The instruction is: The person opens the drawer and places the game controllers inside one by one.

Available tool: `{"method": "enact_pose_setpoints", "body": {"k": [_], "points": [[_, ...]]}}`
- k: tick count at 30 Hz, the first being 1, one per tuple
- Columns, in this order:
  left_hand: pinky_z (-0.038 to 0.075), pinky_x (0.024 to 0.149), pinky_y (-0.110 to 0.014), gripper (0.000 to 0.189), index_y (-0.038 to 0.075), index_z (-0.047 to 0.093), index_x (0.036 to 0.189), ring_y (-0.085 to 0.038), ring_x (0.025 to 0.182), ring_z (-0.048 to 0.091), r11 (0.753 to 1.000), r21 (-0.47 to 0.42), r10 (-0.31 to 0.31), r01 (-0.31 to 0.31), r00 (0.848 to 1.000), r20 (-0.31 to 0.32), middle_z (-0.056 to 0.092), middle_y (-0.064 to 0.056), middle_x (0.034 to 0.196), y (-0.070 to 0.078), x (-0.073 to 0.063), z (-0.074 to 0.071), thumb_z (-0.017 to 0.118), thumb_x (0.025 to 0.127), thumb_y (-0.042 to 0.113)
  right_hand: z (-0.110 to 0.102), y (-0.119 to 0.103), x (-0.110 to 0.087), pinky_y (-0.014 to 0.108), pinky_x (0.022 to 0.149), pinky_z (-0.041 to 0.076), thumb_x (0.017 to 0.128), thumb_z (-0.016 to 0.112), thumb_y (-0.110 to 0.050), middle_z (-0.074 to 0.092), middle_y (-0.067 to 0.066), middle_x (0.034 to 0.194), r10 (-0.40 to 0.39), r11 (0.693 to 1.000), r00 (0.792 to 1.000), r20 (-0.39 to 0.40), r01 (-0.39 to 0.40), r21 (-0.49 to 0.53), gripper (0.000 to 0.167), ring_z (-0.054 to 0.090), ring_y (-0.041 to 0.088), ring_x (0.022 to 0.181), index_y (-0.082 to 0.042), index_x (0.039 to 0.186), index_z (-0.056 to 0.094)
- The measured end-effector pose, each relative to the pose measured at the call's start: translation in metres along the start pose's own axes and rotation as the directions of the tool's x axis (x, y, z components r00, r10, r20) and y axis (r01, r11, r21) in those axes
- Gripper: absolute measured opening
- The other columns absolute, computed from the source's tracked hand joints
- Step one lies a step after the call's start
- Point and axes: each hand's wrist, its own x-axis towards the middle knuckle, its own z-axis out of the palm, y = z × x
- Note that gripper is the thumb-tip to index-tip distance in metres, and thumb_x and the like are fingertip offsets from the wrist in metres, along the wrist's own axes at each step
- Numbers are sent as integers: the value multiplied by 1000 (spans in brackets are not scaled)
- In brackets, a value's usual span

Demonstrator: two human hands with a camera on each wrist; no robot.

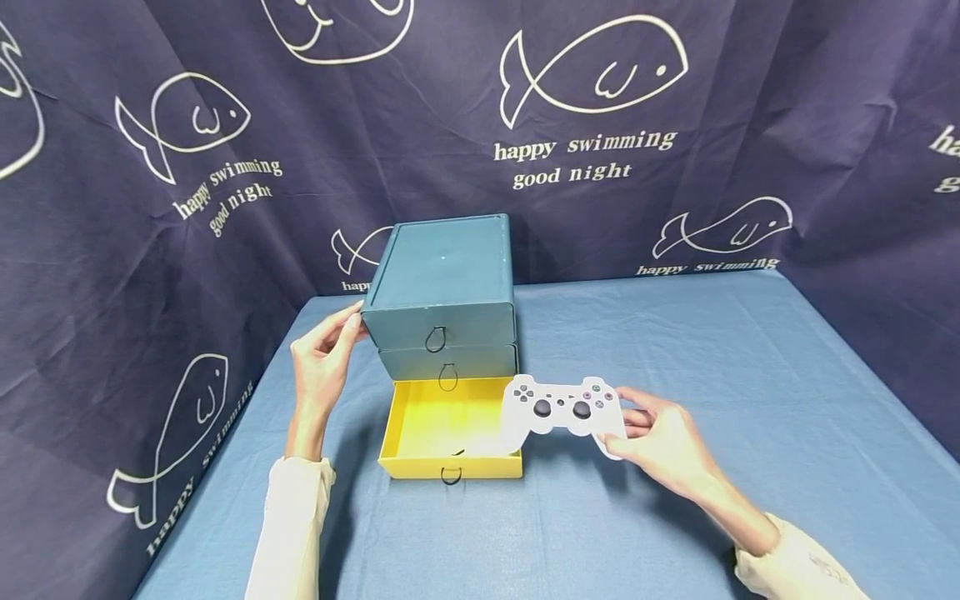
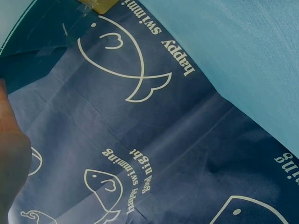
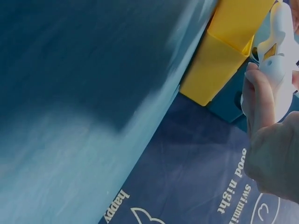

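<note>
A white game controller (image 1: 561, 403) with two black thumbsticks is held by my right hand (image 1: 663, 442) at its right grip. In the head view its left end overlaps the right part of a pulled-out yellow drawer (image 1: 450, 468); the right wrist view shows the controller (image 3: 279, 70) edge-on near that drawer (image 3: 212, 65). My left hand (image 1: 324, 358) touches the left side of a teal drawer cabinet (image 1: 442, 271) near its upper front corner, fingers fairly straight. Only part of that hand (image 2: 10, 149) shows in the left wrist view.
Two teal drawer fronts with black loop pulls (image 1: 436, 339) sit above the yellow drawer, which has its own loop (image 1: 451, 476). A blue cloth (image 1: 712, 358) covers the table. Behind and at the sides hangs a navy curtain (image 1: 450, 125) printed with white fish and lettering.
</note>
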Motion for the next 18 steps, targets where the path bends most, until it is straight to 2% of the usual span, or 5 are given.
{"method": "enact_pose_setpoints", "body": {"k": [9, 18], "points": [[58, 86, -26, 26, 0, 75, 124, -12, 85, 76, 1000, 8, -1, 1, 1000, 1, 78, -3, 103, -1, 0, -1, 70, 99, 3, 14, -5, 6, 23, 74, 58, 77, 83, 1, 76, 17, 107, -3, 999, 1000, 22, 2, 50, 70, 76, 16, 90, 9, 140, 56], [58, 85, -27, 26, -1, 74, 124, -12, 85, 76, 1000, -4, -5, 5, 1000, -3, 78, -1, 102, -2, 1, 0, 70, 99, 2, 26, -6, 12, 23, 71, 57, 77, 79, 3, 78, 13, 100, -6, 999, 999, 32, 4, 51, 62, 76, 17, 85, 7, 136, 60]]}}
